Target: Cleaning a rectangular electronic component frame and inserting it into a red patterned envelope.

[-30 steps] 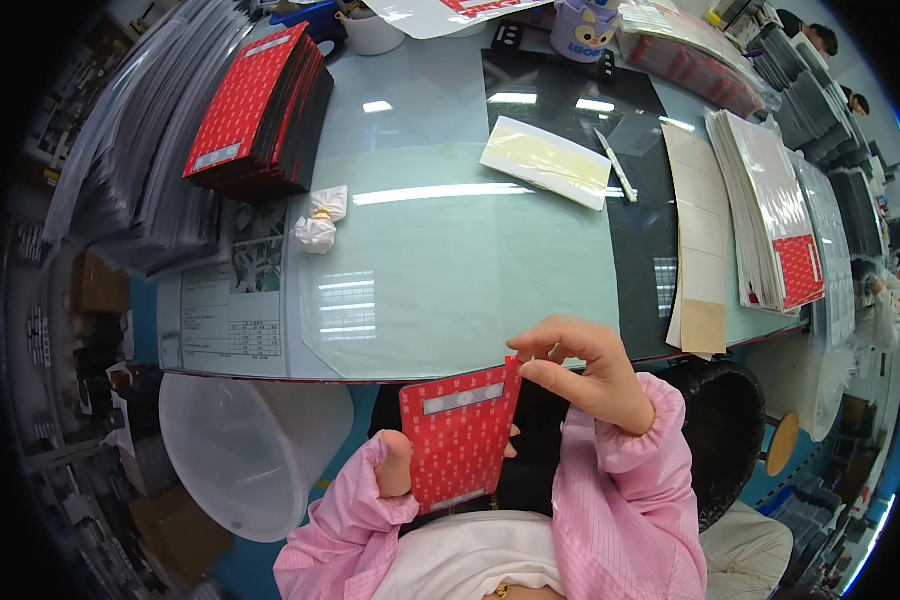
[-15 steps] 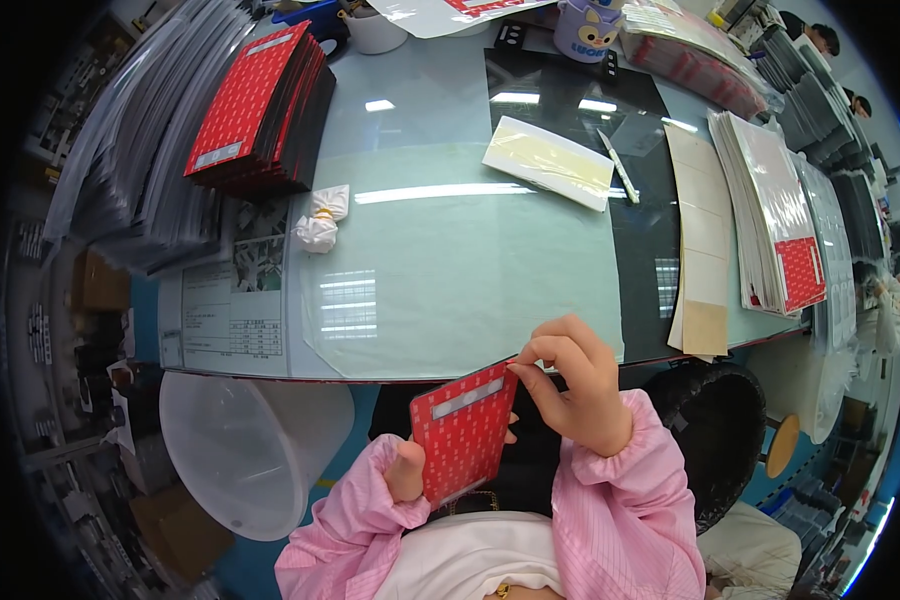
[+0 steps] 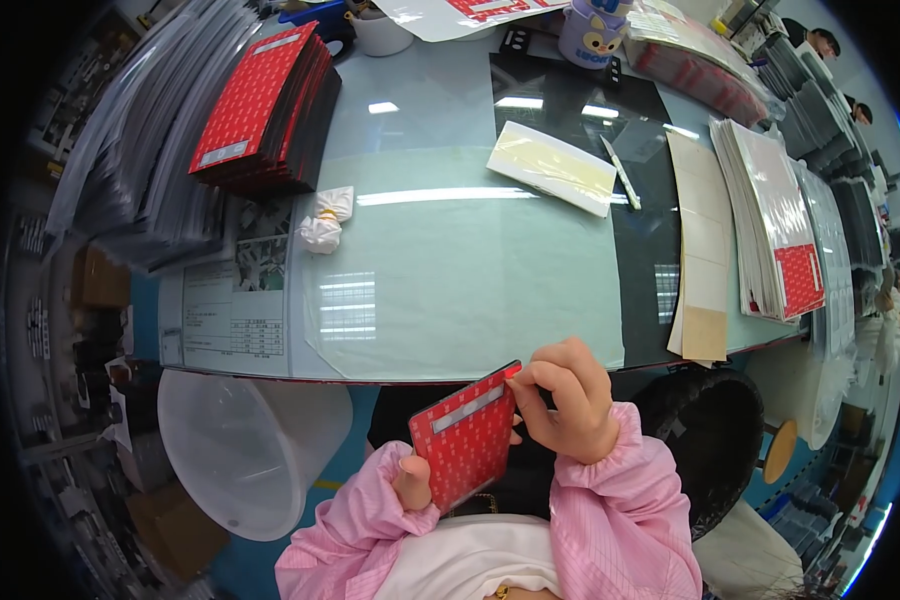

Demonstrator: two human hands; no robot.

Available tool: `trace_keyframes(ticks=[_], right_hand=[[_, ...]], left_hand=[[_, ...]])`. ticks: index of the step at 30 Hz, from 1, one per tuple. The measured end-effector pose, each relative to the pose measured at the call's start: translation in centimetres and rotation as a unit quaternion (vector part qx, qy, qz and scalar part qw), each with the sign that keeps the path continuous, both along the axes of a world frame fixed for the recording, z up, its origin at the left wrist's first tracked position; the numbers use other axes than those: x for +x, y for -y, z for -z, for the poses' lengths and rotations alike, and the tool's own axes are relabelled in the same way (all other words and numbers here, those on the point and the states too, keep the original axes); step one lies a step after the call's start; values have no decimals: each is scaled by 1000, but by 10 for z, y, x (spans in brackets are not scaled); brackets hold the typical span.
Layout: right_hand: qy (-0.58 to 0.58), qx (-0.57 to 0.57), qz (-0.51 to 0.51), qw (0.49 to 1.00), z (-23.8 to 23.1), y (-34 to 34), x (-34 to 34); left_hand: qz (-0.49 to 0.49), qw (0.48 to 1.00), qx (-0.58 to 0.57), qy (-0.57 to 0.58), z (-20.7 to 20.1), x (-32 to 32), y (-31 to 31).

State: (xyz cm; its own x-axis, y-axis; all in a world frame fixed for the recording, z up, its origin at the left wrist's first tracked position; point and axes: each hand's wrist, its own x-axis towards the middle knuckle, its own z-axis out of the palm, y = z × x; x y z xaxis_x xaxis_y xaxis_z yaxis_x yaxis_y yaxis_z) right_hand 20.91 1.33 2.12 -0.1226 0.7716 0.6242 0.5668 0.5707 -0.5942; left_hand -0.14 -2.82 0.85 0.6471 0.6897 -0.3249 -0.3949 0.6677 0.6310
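A flat rectangular panel (image 3: 460,435), faced with red patterned film, is tilted up just off the table's front edge. My left hand (image 3: 413,483) grips it from the lower left, thumb along its side and fingertips showing past the right edge. At the top right corner, my right hand (image 3: 570,400) pinches thumb and forefinger together on the red film (image 3: 512,371). There the film lifts a little and a dark edge shows beneath. A pale strip crosses the red face near its top.
Left on the table are a stack of red-faced panels (image 3: 255,100), clear plastic sleeves (image 3: 135,150) and a crumpled white bundle (image 3: 326,220). A wrapped pad (image 3: 553,168), a white knife-like tool (image 3: 621,172) and cardboard (image 3: 700,240) lie right. Below are a translucent bin (image 3: 240,450) and a black bin (image 3: 710,440).
The film's corner at my right fingertips has come up slightly, showing the dark edge. My right hand has dropped a little; my left hand still holds the panel.
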Motion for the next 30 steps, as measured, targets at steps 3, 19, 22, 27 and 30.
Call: trace_keyframes(ticks=[3,19,22,27,30], right_hand=[[-13,-1,-20,1000,0,3,-8],[28,-28,-7,999,-5,-4,-3],[48,-4,-43,998,-7,-3,-7],[61,9,-68,996,-3,2,-13],[72,9,-86,994,-5,1,-9]], left_hand=[[13,999,-12,-32,-1,-4,4],[-1,999,-30,16,10,0,0],[-45,998,-34,32,23,3,5],[-71,994,-74,23,21,2,5],[-63,996,-68,17,16,4,0]])
